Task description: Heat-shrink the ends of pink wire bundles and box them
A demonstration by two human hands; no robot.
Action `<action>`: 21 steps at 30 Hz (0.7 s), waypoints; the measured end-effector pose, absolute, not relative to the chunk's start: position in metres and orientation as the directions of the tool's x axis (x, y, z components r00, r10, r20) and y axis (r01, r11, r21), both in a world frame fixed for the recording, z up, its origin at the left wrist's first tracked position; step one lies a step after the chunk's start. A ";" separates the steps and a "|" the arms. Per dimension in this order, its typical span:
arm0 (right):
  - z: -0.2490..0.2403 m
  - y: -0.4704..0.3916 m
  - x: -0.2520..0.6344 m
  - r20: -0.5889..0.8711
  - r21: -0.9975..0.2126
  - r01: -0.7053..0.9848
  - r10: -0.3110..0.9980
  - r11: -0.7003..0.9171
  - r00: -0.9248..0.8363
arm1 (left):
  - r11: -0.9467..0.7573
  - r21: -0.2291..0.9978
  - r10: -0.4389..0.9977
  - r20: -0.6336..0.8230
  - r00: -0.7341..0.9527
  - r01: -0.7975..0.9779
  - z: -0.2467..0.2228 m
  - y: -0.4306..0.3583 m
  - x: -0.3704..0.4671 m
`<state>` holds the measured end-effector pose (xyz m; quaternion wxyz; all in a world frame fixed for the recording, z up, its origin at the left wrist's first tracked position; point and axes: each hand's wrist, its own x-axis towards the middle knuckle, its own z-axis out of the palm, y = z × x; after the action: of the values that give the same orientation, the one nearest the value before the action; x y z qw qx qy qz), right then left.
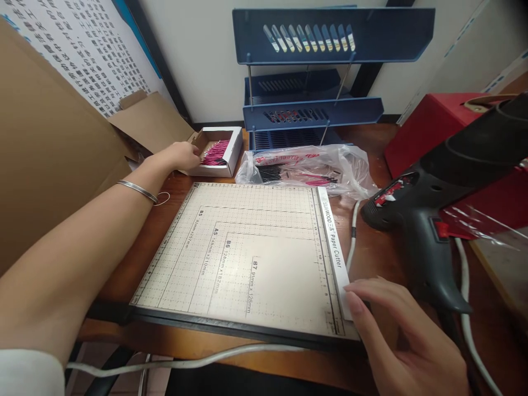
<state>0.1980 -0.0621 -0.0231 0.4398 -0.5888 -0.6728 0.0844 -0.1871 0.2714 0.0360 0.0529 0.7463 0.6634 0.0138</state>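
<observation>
My left hand (185,156) reaches to the left side of a small white cardboard box (234,151). Its fingers are curled together at the box's inner edge, against short pink-and-black wire-like pieces (216,153) with pale tips. What those fingers hold, if anything, is hidden. A paper cutter (284,264) with a cream gridded board lies flat in front of me. At its lower right corner is my right hand (412,335), thumb and forefinger drawn together beside the white labelled strip (332,236). The other fingers bend underneath, and whatever they grip cannot be made out.
Behind the cutter lies a clear plastic bag (350,165) with black and pink pieces. Blue stacked trays (313,113) stand behind it. A black heat gun (429,220) and red box (437,115) occupy the right. Cardboard (53,143) rises at left; a white cable (185,363) crosses the front.
</observation>
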 end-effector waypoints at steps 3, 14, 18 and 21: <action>-0.023 -0.062 0.199 0.499 -0.624 0.722 0.864 0.299 0.073 | -0.052 0.044 0.992 -0.110 0.056 0.998 0.030 0.277 -0.176; -0.026 -0.061 0.200 0.477 -0.622 0.730 0.876 0.283 0.067 | -0.110 0.065 0.992 -0.061 0.114 0.992 0.029 0.265 -0.157; -0.028 -0.064 0.202 0.466 -0.636 0.719 0.882 0.281 0.068 | -0.071 0.083 0.997 -0.028 0.073 0.994 0.018 0.259 -0.153; -0.028 -0.065 0.204 0.461 -0.642 0.715 0.884 0.276 0.073 | -0.030 0.109 0.999 0.015 0.028 0.994 0.011 0.252 -0.155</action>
<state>0.2043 -0.0654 -0.0285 0.4290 -0.5937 -0.6736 0.0984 -0.1554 0.2518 0.0107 0.0338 0.7162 0.6957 0.0436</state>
